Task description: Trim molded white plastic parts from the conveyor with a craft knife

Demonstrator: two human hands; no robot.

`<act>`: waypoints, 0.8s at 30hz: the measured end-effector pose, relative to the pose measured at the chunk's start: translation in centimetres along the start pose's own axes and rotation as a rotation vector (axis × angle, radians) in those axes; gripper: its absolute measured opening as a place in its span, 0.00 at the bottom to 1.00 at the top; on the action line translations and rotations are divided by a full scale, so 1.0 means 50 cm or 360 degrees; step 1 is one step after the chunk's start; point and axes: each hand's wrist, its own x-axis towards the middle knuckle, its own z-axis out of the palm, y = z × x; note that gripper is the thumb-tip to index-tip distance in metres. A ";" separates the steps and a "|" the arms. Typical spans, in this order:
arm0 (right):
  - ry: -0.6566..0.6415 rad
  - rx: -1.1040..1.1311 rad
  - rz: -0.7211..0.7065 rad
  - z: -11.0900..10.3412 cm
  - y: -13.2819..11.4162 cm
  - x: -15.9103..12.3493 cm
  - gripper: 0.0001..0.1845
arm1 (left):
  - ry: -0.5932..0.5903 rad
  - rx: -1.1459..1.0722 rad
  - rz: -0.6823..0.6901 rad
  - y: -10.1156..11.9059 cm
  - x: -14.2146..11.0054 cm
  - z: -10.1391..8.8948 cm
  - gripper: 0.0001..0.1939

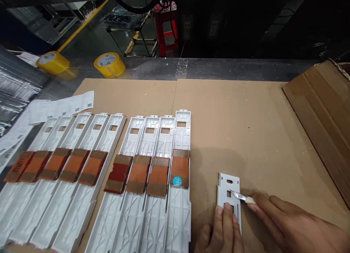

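Observation:
A white plastic plate (222,191) with several cut-outs lies on the cardboard at the lower right. Fingertips of my left hand (224,231) press on its near end and hold it; the rest of that hand runs out of the bottom edge. Pinched in my right hand (290,220) is a craft knife (240,197) with a pale handle. Its blade tip is at the small square cut-out in the plate; whether it touches the edge is hard to tell. My palms hide most of the knife's handle and the plate's near end.
Several long white ribbed plastic parts (179,216) lie side by side at left, crossed by orange-brown pads (180,165). Yellow tape rolls (115,66) stand on the far table edge. Printed paper sheets (62,105) lie left; a cardboard box (319,107) is at right.

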 end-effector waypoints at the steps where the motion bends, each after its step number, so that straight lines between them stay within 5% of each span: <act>1: 0.0029 -0.0073 -0.0070 -0.004 0.001 0.010 0.22 | -0.0007 0.0010 0.0030 -0.001 0.001 0.000 0.27; 11: 0.0129 -0.0157 -0.0413 -0.015 0.016 0.041 0.26 | 0.0051 -0.0009 -0.0040 0.008 0.009 -0.001 0.27; 24: 0.0201 -0.0189 -0.0292 -0.027 -0.014 0.044 0.32 | 0.0109 -0.0035 -0.0035 0.010 0.013 0.000 0.23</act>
